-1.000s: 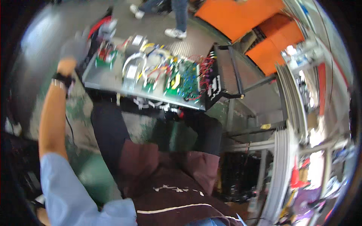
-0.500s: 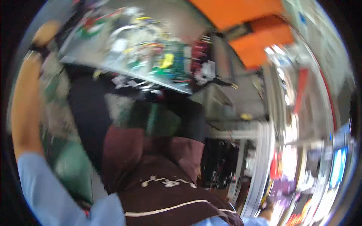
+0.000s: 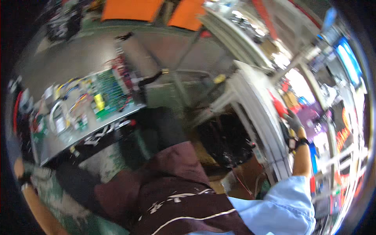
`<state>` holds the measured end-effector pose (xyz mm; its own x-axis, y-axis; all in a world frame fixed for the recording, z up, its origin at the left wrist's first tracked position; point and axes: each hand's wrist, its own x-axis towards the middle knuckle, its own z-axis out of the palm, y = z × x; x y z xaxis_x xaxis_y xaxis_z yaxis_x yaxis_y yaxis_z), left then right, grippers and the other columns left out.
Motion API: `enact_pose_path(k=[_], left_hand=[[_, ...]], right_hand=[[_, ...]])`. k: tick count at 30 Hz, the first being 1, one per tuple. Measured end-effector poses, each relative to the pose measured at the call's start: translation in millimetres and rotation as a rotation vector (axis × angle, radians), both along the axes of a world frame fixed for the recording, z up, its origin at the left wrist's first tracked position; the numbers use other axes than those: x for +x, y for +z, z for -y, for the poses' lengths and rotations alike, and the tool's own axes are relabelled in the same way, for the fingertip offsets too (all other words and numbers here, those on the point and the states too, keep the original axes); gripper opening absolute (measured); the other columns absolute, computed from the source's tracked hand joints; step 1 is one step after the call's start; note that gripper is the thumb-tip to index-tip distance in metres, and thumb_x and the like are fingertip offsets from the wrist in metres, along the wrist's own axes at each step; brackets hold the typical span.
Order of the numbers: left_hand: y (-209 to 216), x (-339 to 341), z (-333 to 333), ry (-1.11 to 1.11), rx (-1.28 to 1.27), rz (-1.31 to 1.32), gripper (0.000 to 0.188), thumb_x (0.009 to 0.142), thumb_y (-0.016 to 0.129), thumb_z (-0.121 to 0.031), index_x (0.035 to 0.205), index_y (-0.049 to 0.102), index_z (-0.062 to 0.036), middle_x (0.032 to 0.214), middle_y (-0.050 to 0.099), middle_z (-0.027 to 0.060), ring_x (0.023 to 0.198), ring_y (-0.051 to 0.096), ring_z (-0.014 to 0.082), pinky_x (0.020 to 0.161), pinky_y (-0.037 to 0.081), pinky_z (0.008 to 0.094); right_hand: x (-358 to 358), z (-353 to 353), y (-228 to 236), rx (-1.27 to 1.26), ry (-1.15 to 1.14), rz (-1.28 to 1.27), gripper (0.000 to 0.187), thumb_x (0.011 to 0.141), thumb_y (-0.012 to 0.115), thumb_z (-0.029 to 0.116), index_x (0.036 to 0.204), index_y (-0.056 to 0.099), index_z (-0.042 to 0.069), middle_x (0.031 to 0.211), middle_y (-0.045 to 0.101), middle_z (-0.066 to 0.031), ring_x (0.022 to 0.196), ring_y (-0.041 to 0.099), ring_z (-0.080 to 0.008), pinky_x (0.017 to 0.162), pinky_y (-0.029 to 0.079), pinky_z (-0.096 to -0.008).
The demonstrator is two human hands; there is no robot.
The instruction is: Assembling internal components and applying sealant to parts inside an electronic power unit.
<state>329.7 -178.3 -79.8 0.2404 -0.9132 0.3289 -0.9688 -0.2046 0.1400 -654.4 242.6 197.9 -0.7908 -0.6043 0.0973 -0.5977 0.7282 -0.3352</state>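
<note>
An open metal chassis (image 3: pixel 81 135) with wires and plug connectors lies at the left. Inside it, a green circuit board (image 3: pixel 111 94) carries a yellow part (image 3: pixel 99 102). My left hand (image 3: pixel 18 167), with a dark band at the wrist, is at the far left rim beside the chassis; its fingers are blurred and partly out of sight. Over the cluttered white bench at the right reaches my right hand (image 3: pixel 293 122), in a grey glove. Closest to it is a red object (image 3: pixel 277 104), perhaps touched by the fingertips. Blur hides whether the fingers hold anything.
A white bench edge (image 3: pixel 256 105) runs along my right side, with a purple item (image 3: pixel 311 119) on top. Below it sits a black plastic bag (image 3: pixel 225 137) near a cardboard box (image 3: pixel 246 178). Orange panels (image 3: pixel 131 9) stand at the back; a lit screen (image 3: pixel 348 60) is far right.
My view has swung to the right, so the chassis appears farther left. From the lower edge, my right arm has come up over the bench. The left hand sits lower in the picture.
</note>
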Motion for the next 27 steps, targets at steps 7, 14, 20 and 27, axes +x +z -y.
enact_pose_path(k=[7, 14, 20, 27], left_hand=[[-3, 8, -32, 0.143, 0.044, 0.044, 0.048, 0.095, 0.038, -0.023, 0.142, 0.030, -0.0199, 0.088, 0.065, 0.0159, 0.080, 0.066, 0.0296, 0.069, 0.051, 0.0420], [19, -17, -44, 0.187, 0.085, 0.167, 0.050, 0.095, 0.037, -0.022, 0.144, 0.028, -0.0210, 0.097, 0.066, 0.0176, 0.086, 0.065, 0.0337, 0.073, 0.049, 0.0464], [34, -33, -54, 0.259, 0.131, 0.251, 0.048, 0.096, 0.036, -0.027, 0.143, 0.029, -0.0215, 0.099, 0.065, 0.0175, 0.089, 0.065, 0.0342, 0.075, 0.050, 0.0470], [42, -48, -72, 0.247, 0.152, 0.339, 0.048, 0.096, 0.037, -0.027, 0.143, 0.029, -0.0193, 0.101, 0.065, 0.0168, 0.090, 0.064, 0.0341, 0.077, 0.050, 0.0473]], right_hand=[[-60, 27, -9, 0.223, 0.069, -0.116, 0.044, 0.083, 0.062, 0.016, 0.122, 0.049, 0.001, 0.081, 0.060, -0.0042, 0.060, 0.053, -0.0101, 0.042, 0.041, -0.0281], [-53, 53, 20, -0.361, 0.017, -0.040, 0.051, 0.080, 0.065, 0.043, 0.116, 0.055, 0.008, 0.066, 0.053, -0.0010, 0.045, 0.049, -0.0118, 0.039, 0.040, -0.0257], [50, 130, 38, -0.946, 0.425, 0.432, 0.033, 0.089, 0.059, 0.034, 0.108, 0.056, 0.006, 0.080, 0.057, -0.0023, 0.055, 0.047, -0.0075, 0.042, 0.033, -0.0210], [202, 214, -37, -0.910, 0.557, 1.025, 0.047, 0.088, 0.059, 0.041, 0.112, 0.052, 0.000, 0.090, 0.061, -0.0092, 0.067, 0.058, -0.0169, 0.060, 0.049, -0.0236]])
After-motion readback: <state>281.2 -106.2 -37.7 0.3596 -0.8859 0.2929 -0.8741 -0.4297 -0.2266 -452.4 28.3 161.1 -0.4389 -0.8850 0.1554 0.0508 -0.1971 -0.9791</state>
